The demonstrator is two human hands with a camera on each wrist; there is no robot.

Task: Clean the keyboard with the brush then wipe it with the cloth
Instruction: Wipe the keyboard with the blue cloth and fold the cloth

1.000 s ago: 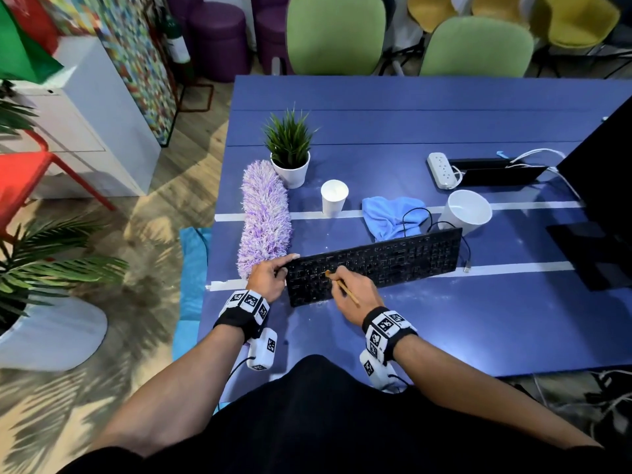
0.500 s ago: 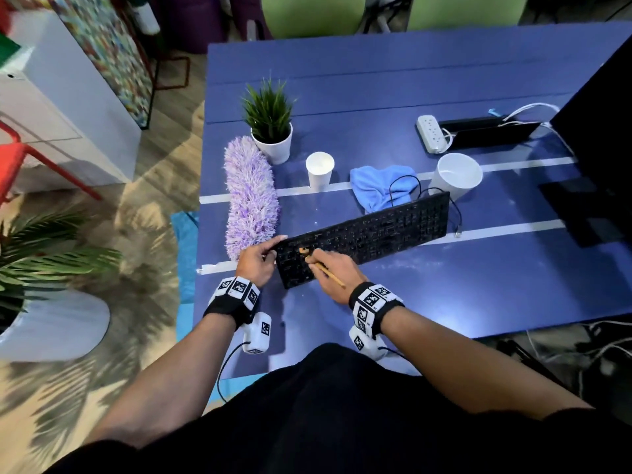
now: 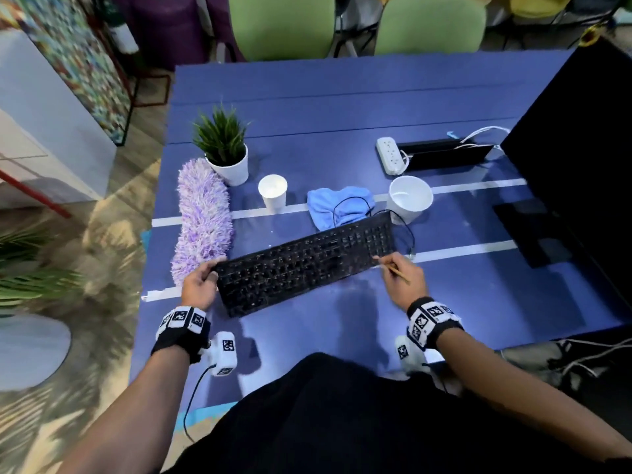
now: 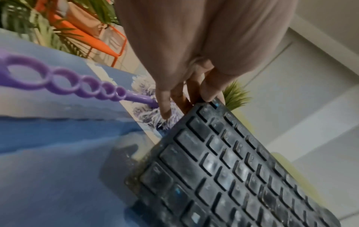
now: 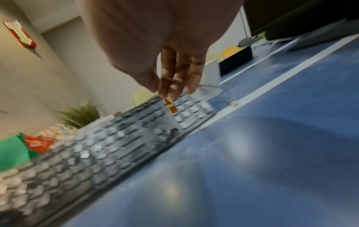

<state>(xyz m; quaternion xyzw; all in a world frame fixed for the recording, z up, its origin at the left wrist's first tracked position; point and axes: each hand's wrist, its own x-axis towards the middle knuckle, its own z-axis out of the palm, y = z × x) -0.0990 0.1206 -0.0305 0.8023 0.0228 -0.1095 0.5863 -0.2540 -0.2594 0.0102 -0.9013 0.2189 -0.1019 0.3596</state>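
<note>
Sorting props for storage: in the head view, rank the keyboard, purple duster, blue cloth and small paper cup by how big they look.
1. keyboard, the longest thing of the four
2. purple duster, clearly shorter
3. blue cloth, bunched up
4. small paper cup, the smallest

The cloth and the cup lie farther from the camera.
</note>
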